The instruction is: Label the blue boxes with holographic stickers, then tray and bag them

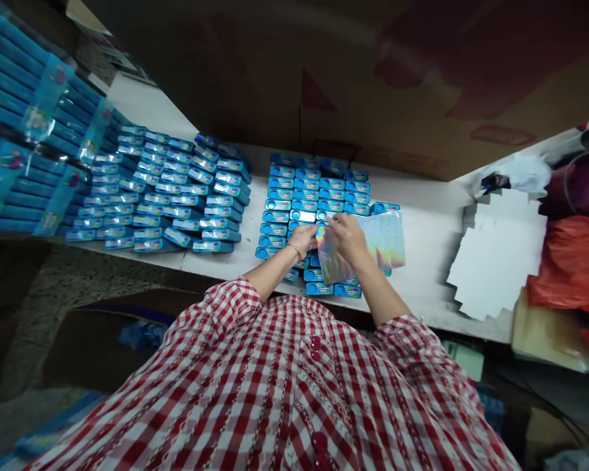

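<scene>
A shiny rainbow-silver sheet (385, 239) lies slanted over rows of small blue boxes (281, 183) on the white table. My left hand (302, 241), a thin bangle at its wrist, is closed with its fingertips at the sheet's left edge and seems to grip it there. Over the sheet's left part is my right hand (348, 237), fingers bent and pressed together near the left fingertips. Whatever is between the right fingertips is too small to make out. Some boxes under the sheet and hands are hidden.
More blue boxes (220, 219) stand in stacked rows to the left, beside clear-wrapped blue packs (29, 111). A big brown carton (275, 78) rises along the back. White cut-out cards (498, 255) lie at the right, next to an orange plastic bag (569, 261).
</scene>
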A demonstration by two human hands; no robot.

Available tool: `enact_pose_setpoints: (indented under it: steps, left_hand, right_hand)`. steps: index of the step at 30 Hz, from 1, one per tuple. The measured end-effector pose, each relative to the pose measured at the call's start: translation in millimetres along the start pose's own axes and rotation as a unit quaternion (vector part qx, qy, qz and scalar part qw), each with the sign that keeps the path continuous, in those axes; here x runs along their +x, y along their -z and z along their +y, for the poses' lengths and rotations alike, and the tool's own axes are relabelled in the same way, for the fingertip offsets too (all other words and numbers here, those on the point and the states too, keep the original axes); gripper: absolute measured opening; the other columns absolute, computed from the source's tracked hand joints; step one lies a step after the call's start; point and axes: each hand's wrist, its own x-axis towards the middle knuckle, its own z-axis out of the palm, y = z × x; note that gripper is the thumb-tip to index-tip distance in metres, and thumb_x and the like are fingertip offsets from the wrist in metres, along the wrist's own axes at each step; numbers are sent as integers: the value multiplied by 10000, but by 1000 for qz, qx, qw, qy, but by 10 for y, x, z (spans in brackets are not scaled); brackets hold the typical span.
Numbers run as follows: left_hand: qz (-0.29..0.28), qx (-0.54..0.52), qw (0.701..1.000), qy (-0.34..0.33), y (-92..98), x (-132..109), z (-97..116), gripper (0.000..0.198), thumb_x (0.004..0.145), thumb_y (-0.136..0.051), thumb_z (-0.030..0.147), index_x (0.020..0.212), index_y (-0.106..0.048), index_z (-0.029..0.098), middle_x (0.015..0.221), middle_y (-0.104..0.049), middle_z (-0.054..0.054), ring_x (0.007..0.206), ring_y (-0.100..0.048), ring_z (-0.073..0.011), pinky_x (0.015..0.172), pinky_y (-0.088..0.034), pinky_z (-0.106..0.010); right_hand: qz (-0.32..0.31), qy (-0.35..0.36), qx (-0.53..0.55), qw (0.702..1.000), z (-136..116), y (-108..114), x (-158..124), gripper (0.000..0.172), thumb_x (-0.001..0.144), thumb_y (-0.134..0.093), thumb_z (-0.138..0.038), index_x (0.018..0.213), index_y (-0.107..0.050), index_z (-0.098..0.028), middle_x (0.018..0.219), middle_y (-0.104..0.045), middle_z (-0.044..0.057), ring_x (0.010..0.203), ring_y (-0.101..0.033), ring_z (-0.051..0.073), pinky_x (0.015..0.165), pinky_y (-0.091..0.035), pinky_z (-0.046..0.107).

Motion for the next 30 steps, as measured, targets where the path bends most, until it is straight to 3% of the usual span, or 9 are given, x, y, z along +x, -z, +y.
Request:
enact_pose_setpoints:
  steps: [3, 7, 14, 18, 21, 24, 27, 29, 30]
  left_hand:
    - [-23, -46, 999, 14, 25, -54, 43, 300, 678, -751, 340, 713, -518, 155, 543, -584, 34, 484, -580, -95, 541, -470, -234]
    - [-38, -78, 996, 33, 49, -85, 44, 266, 712, -732, 308, 729, -515, 155, 585, -598, 22, 523, -590, -94, 565, -470, -233]
    - [-31, -53, 997, 46, 66, -54, 15, 239, 755, -689, 292, 722, -494, 156, 568, -575, 33, 507, -569, -87, 593, -472, -239]
    - [-27, 1, 999, 20, 156, 86, 45, 237, 752, -685, 323, 735, -527, 147, 594, -591, 14, 533, -572, -97, 627, -479, -256]
    - [-9, 75, 997, -21, 291, 262, 102, 212, 779, -644, 312, 696, -547, 143, 600, -588, -3, 586, -585, -127, 662, -483, -285]
    - [20, 200, 971, -131, 463, 360, 206, 160, 773, -628, 211, 638, -586, 135, 674, -617, -33, 768, -616, -173, 768, -466, -287]
    - [15, 246, 934, -259, 677, 233, 326, 56, 748, -653, 203, 767, -669, 153, 924, -666, -54, 1022, -573, -198, 887, -418, -261]
    - [-15, 221, 940, -261, 878, 28, 385, 192, 803, -604, 330, 880, -683, 173, 1032, -658, -56, 1069, -555, -187, 882, -422, -258]
    - [-35, 204, 952, -225, 1000, -92, 403, 289, 833, -548, 417, 908, -681, 172, 1030, -661, -63, 1041, -569, -182, 853, -438, -263]
  right_hand:
    - [-60, 57, -13, 996, -253, -175, 44, 356, 926, -376, -229, 1212, -576, -156, 1092, -602, 147, 914, -501, 228, 809, -427, 369]
    - [-63, 80, -18, 995, -209, -247, -50, 359, 941, -340, -226, 1199, -575, -138, 1126, -595, 151, 920, -505, 218, 830, -424, 357]
    - [-65, 87, -19, 994, -189, -174, -130, 309, 924, -355, -162, 1064, -630, -175, 1125, -622, 116, 892, -537, 194, 796, -434, 334]
    - [-72, 47, 36, 996, -351, -95, -193, 244, 907, -387, -180, 895, -631, -159, 1021, -636, 128, 869, -539, 193, 789, -438, 335]
    - [-13, -38, 160, 986, -620, 93, -296, 171, 877, -440, -219, 840, -601, -174, 928, -620, 105, 874, -545, 185, 763, -454, 322]
    - [35, -146, 305, 941, -984, 306, -402, 116, 831, -503, -260, 782, -585, -194, 845, -598, 49, 804, -548, 152, 670, -455, 276]
    - [35, -275, 444, 852, -1341, 330, -460, 154, 780, -574, -343, 729, -586, -198, 746, -594, 11, 696, -546, 127, 607, -445, 257]
    - [32, -349, 530, 772, -1533, 207, -451, 200, 739, -615, -396, 726, -597, -197, 663, -589, -8, 597, -523, 109, 550, -430, 243]
    - [36, -378, 563, 734, -1614, 120, -432, 220, 715, -636, -412, 730, -602, -196, 630, -588, -14, 558, -507, 100, 523, -418, 235]
